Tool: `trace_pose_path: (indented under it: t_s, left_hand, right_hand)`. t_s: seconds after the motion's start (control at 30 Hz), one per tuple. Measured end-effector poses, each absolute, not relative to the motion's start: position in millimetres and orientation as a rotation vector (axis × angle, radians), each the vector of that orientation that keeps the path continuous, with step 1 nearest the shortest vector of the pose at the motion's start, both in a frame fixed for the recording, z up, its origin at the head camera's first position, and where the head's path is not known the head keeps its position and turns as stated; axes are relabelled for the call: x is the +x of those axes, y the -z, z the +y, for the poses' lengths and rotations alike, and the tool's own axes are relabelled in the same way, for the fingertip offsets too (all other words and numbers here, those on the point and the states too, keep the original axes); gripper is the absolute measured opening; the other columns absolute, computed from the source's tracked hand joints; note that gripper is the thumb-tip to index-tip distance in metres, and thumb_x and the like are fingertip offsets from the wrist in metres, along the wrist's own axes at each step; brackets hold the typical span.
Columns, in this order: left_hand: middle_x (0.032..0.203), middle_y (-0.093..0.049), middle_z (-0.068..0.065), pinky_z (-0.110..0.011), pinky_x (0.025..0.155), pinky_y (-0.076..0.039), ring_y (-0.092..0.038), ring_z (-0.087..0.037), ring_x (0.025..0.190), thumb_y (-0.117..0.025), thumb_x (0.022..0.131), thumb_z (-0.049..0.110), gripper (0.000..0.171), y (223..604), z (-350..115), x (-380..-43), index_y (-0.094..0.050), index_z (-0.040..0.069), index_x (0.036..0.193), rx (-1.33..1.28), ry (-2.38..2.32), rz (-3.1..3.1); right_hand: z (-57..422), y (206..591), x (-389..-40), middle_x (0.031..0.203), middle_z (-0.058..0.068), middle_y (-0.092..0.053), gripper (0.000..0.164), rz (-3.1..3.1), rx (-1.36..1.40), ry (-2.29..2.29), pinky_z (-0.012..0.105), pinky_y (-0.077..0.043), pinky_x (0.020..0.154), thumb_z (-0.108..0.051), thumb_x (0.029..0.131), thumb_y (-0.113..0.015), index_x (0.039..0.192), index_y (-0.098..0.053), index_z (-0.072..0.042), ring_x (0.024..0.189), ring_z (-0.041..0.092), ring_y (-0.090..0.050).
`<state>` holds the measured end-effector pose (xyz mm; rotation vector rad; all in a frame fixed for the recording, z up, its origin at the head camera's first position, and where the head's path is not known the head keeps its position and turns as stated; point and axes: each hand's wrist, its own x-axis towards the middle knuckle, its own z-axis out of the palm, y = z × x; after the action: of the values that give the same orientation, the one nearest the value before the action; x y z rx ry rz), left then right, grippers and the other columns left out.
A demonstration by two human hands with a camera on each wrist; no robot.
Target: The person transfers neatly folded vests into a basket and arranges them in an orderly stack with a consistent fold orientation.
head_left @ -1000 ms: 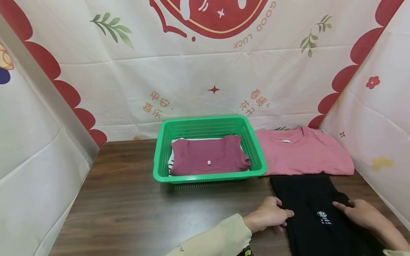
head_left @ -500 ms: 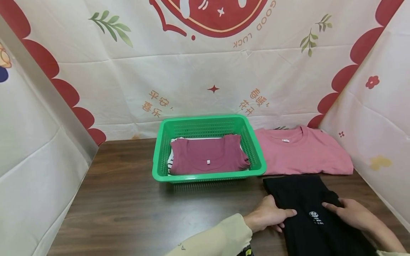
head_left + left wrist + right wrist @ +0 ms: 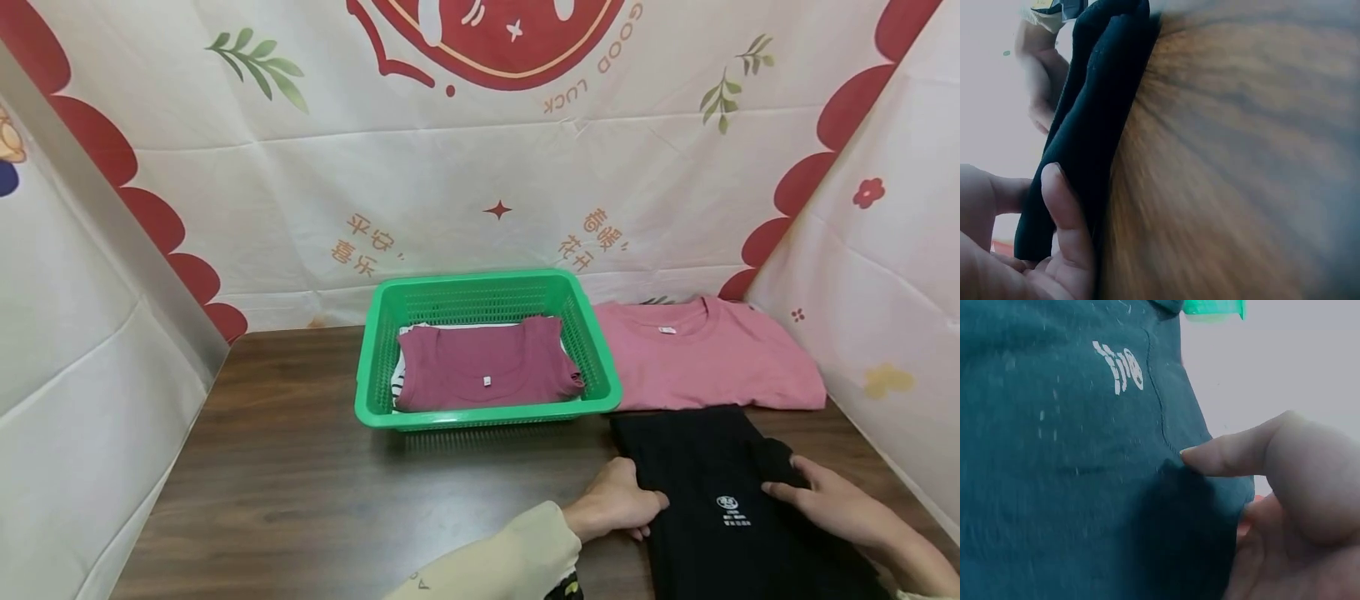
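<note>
A folded black T-shirt (image 3: pixel 697 458) with a small white print lies on the right of the table. At its left edge my left hand (image 3: pixel 617 502) pinches the cloth; the left wrist view has the thumb (image 3: pixel 1063 203) on one side of the thick folded edge and fingers on the other. My right hand (image 3: pixel 843 507) grips the opposite edge, near a raised bit of cloth. In the right wrist view its thumb (image 3: pixel 1229 455) presses on top beside a seam, while the other fingers are partly hidden behind the edge.
A green plastic basket (image 3: pixel 487 415) stands at the back middle, holding a folded maroon garment (image 3: pixel 457 367) over a striped white one. To its right lies a folded pink T-shirt (image 3: pixel 712 358), just behind the black one. Printed cloth walls (image 3: pixel 420 183) enclose the wooden table (image 3: pixel 315 492).
Held by both hands, the black T-shirt has slid left and now lies straighter. Its right edge bulges up more beside the right hand. The basket and pink T-shirt stay put.
</note>
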<state>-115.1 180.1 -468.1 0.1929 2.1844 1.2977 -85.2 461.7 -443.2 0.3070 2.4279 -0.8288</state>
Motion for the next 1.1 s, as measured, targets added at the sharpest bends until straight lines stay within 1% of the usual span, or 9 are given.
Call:
trace_pose_path:
  t_s: [0.1, 0.2, 0.33, 0.43, 0.57, 0.67, 0.87, 0.97, 1.1]
  left_hand:
    - [0.049, -0.058, -0.007, -0.026, 0.037, -0.047, -0.051, -0.015, 0.034, -0.068, 0.082, 0.019, 0.034, 468.5, 173.9, -117.8, -0.057, 0.0, 0.107, 0.2, -1.298, 2.172]
    - [0.055, -0.058, -0.007, -0.028, 0.039, -0.046, -0.051, -0.018, 0.037, -0.066, 0.082, 0.021, 0.03, 466.9, 169.1, -119.5, -0.058, 0.002, 0.104, 0.221, -1.271, 2.196]
    - [0.066, -0.055, -0.005, -0.03, 0.044, -0.043, -0.051, -0.021, 0.04, -0.066, 0.081, 0.024, 0.027, 463.4, 164.9, -120.4, -0.059, 0.006, 0.099, 0.244, -1.222, 2.238]
    - [0.067, -0.058, -0.006, -0.03, 0.047, -0.046, -0.055, -0.021, 0.043, -0.066, 0.082, 0.024, 0.022, 463.3, 163.0, -120.8, -0.06, 0.008, 0.094, 0.279, -1.2, 2.249]
    - [0.087, -0.068, -0.003, -0.03, 0.066, -0.053, -0.063, -0.014, 0.073, -0.065, 0.083, 0.028, 0.025, 464.8, 161.4, -121.1, -0.062, 0.01, 0.099, 0.367, -1.166, 2.302]
    - [0.112, -0.065, 0.002, -0.03, 0.083, -0.051, -0.058, -0.01, 0.099, -0.063, 0.086, 0.033, 0.038, 465.7, 160.4, -120.8, -0.058, 0.01, 0.117, 0.452, -1.159, 2.346]
    - [0.13, -0.057, -0.001, -0.03, 0.091, -0.049, -0.052, -0.01, 0.115, -0.056, 0.093, 0.031, 0.044, 468.2, 155.8, -120.2, -0.047, 0.01, 0.131, 0.621, -1.237, 2.324]
    - [0.14, -0.049, -0.003, -0.032, 0.096, -0.046, -0.046, -0.011, 0.123, -0.053, 0.095, 0.031, 0.053, 467.9, 153.1, -120.4, -0.038, 0.009, 0.141, 0.648, -1.252, 2.299]
    - [0.143, -0.046, -0.005, -0.033, 0.099, -0.045, -0.043, -0.011, 0.126, -0.051, 0.096, 0.031, 0.056, 465.0, 151.3, -120.2, -0.034, 0.008, 0.144, 0.677, -1.265, 2.298]
  right_hand:
    - [460.9, 441.7, -84.8, 0.134, 0.056, 0.006, 0.1, 2.391, 0.29, 0.91, 0.076, -0.017, 0.096, -0.046, 0.096, -0.045, 0.134, 0.011, 0.027, 0.122, 0.067, -0.003]
    - [458.8, 441.8, -86.3, 0.134, 0.056, 0.007, 0.103, 2.373, 0.284, 0.927, 0.077, -0.016, 0.096, -0.048, 0.095, -0.046, 0.134, 0.013, 0.026, 0.122, 0.067, -0.001]
    - [456.0, 441.4, -87.9, 0.135, 0.055, 0.004, 0.106, 2.368, 0.274, 0.903, 0.076, -0.021, 0.095, -0.051, 0.093, -0.047, 0.134, 0.012, 0.026, 0.122, 0.066, -0.005]
    - [454.0, 440.1, -88.7, 0.135, 0.055, -0.003, 0.101, 2.374, 0.239, 0.886, 0.073, -0.03, 0.093, -0.047, 0.095, -0.046, 0.134, 0.009, 0.028, 0.122, 0.064, -0.015]
    - [451.1, 439.5, -89.6, 0.135, 0.052, -0.021, 0.093, 2.371, 0.192, 0.916, 0.062, -0.043, 0.087, -0.04, 0.096, -0.047, 0.135, 0.003, 0.028, 0.117, 0.054, -0.038]
    - [448.7, 438.8, -88.6, 0.132, 0.045, -0.037, 0.086, 2.356, 0.165, 0.997, 0.052, -0.048, 0.084, -0.034, 0.096, -0.05, 0.138, -0.003, 0.025, 0.111, 0.041, -0.05]
    - [445.5, 437.9, -85.5, 0.128, 0.034, -0.05, 0.077, 2.32, 0.094, 1.169, 0.038, -0.054, 0.074, -0.027, 0.096, -0.051, 0.141, -0.008, 0.019, 0.1, 0.026, -0.058]
    - [444.7, 438.0, -85.2, 0.127, 0.031, -0.052, 0.076, 2.298, 0.079, 1.208, 0.038, -0.055, 0.072, -0.027, 0.098, -0.049, 0.142, -0.007, 0.018, 0.096, 0.025, -0.06]
    - [444.5, 437.6, -85.3, 0.126, 0.03, -0.053, 0.073, 2.274, 0.065, 1.24, 0.039, -0.056, 0.072, -0.026, 0.099, -0.047, 0.142, -0.007, 0.017, 0.095, 0.025, -0.062]
